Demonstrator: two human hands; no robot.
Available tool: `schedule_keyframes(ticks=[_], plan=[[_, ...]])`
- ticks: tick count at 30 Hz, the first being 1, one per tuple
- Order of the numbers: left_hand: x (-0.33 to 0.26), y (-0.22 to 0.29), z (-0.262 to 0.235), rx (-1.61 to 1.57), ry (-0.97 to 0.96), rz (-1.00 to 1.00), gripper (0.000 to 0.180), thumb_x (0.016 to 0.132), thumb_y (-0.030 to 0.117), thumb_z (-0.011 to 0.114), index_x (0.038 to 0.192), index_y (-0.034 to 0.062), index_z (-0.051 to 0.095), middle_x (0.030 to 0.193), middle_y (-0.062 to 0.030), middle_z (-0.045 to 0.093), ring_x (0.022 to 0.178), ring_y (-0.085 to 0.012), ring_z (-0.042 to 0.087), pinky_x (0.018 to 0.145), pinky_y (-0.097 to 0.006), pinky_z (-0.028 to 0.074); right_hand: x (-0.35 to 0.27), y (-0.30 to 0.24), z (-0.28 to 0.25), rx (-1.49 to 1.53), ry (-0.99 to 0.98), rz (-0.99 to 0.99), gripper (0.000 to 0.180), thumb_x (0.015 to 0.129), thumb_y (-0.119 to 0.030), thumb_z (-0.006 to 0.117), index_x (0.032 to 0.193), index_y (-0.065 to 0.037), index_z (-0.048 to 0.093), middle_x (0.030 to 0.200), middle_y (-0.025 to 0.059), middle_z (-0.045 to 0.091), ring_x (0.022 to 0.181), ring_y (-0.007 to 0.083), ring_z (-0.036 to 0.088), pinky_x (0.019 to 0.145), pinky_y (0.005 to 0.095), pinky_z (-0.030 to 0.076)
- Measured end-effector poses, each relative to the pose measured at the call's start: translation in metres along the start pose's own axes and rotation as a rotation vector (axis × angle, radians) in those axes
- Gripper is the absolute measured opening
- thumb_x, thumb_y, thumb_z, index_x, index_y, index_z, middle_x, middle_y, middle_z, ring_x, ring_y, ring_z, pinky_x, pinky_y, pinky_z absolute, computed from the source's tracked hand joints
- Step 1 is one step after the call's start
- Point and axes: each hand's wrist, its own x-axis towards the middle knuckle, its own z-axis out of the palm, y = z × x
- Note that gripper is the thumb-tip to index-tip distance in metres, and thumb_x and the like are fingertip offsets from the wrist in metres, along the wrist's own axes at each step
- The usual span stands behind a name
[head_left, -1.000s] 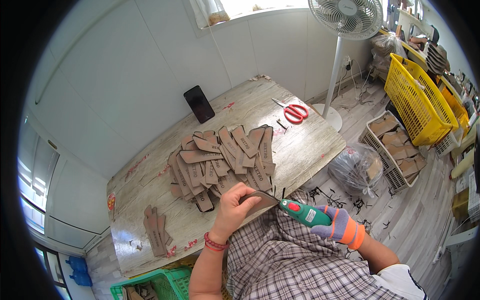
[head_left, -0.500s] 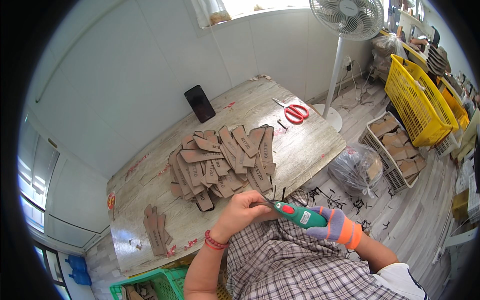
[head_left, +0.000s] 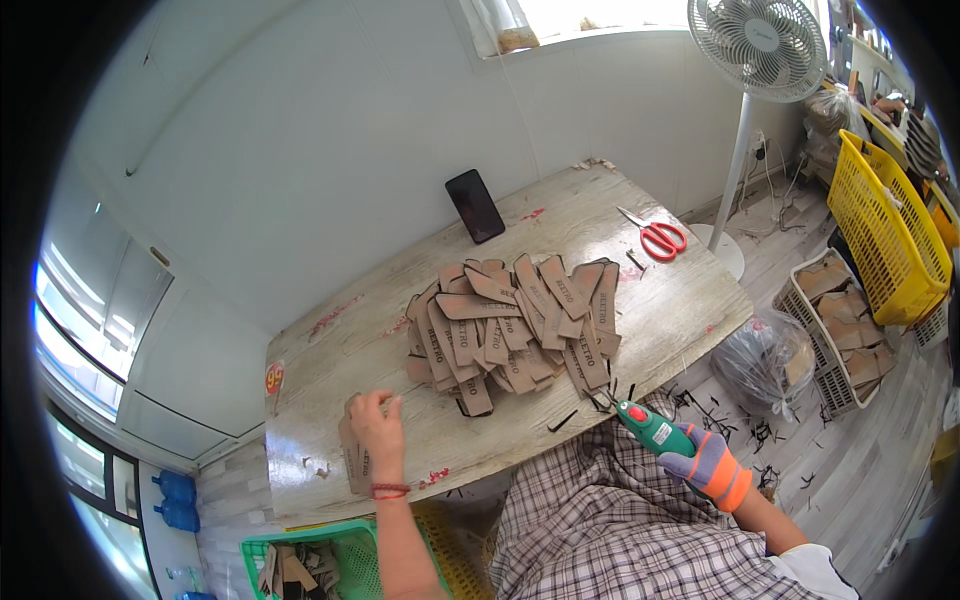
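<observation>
My left hand (head_left: 378,435), bare with a red beaded bracelet, is over a small stack of brown strap-shaped pieces (head_left: 352,462) at the table's left front. Its fingers are bent, with the thumb apart; the fingertips' contact with the stack is partly hidden. My right hand (head_left: 712,468), in a purple and orange glove, grips a green handheld power tool (head_left: 655,430) with a red switch. The tool's thin tip points toward the table's front edge, near dark slivers. A large heap of similar brown pieces (head_left: 510,335) with printed lettering lies mid-table. A black strip (head_left: 562,422) rests at the front edge.
Red-handled scissors (head_left: 662,241) and a black phone (head_left: 475,206) lie farther back on the table (head_left: 335,365). A green crate (head_left: 355,555) is below left. At right are a standing fan (head_left: 745,150), plastic bag (head_left: 765,365), filled crate (head_left: 835,360) and yellow basket (head_left: 885,240).
My left hand has moved from the tool's tip leftward to the small stack. My right hand still holds the tool. The whole view has shifted, putting the table farther right in the picture.
</observation>
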Motion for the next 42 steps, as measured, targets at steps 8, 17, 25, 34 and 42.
schedule_keyframes(ticks=[8, 17, 25, 34, 42], plan=[[0.076, 0.041, 0.122, -0.483, -0.100, -0.618, 0.025, 0.082, 0.026, 0.072, 0.083, 0.0036, 0.060, 0.075, -0.0086, 0.061, 0.069, -0.0243, 0.057, 0.069, -0.037, 0.046, 0.003, -0.014, 0.015, -0.093, -0.050, -0.012, 0.056, 0.079, -0.027, 0.078, 0.122, 0.001, 0.056, 0.079, 0.0027, 0.065, 0.066, 0.0063, 0.057, 0.059, 0.0231, 0.048], [0.008, 0.118, 0.017, -1.492, 0.222, -0.824, 0.013, 0.089, -0.001, 0.058, 0.101, 0.0005, 0.054, 0.098, -0.0091, 0.061, 0.092, -0.0165, 0.059, 0.081, -0.031, 0.049, 0.001, -0.041, 0.018, -0.011, -0.065, 0.014, 0.053, 0.080, -0.028, 0.079, 0.120, -0.001, 0.057, 0.088, 0.0035, 0.067, 0.074, 0.0068, 0.060, 0.068, 0.0237, 0.051], [-0.035, 0.222, 0.013, -1.995, -0.088, -0.906, 0.008, 0.091, 0.002, 0.060, 0.099, 0.0040, 0.057, 0.100, -0.0061, 0.066, 0.089, -0.0148, 0.062, 0.082, -0.029, 0.051, 0.006, -0.054, 0.034, -0.017, -0.015, -0.096, 0.061, 0.078, -0.030, 0.080, 0.125, -0.001, 0.055, 0.098, 0.0061, 0.068, 0.085, 0.0096, 0.063, 0.075, 0.0257, 0.052], [-0.037, 0.264, 0.024, -1.948, -0.175, -0.926, 0.010, 0.086, 0.001, 0.067, 0.090, 0.0061, 0.059, 0.091, -0.0052, 0.067, 0.082, -0.0131, 0.063, 0.077, -0.026, 0.051, -0.006, -0.063, 0.024, 0.125, 0.063, -0.048, 0.058, 0.080, -0.024, 0.080, 0.125, 0.000, 0.053, 0.096, 0.0024, 0.066, 0.079, 0.0050, 0.058, 0.069, 0.0218, 0.049], [-0.045, 0.274, 0.025, -1.946, -0.298, -1.009, 0.009, 0.086, 0.002, 0.068, 0.086, 0.0077, 0.060, 0.090, -0.0043, 0.069, 0.078, -0.0111, 0.062, 0.075, -0.025, 0.048, -0.004, -0.060, 0.020, 0.216, 0.071, -0.057, 0.058, 0.080, -0.023, 0.079, 0.126, 0.000, 0.053, 0.098, 0.0016, 0.065, 0.079, 0.0048, 0.058, 0.069, 0.0217, 0.050]])
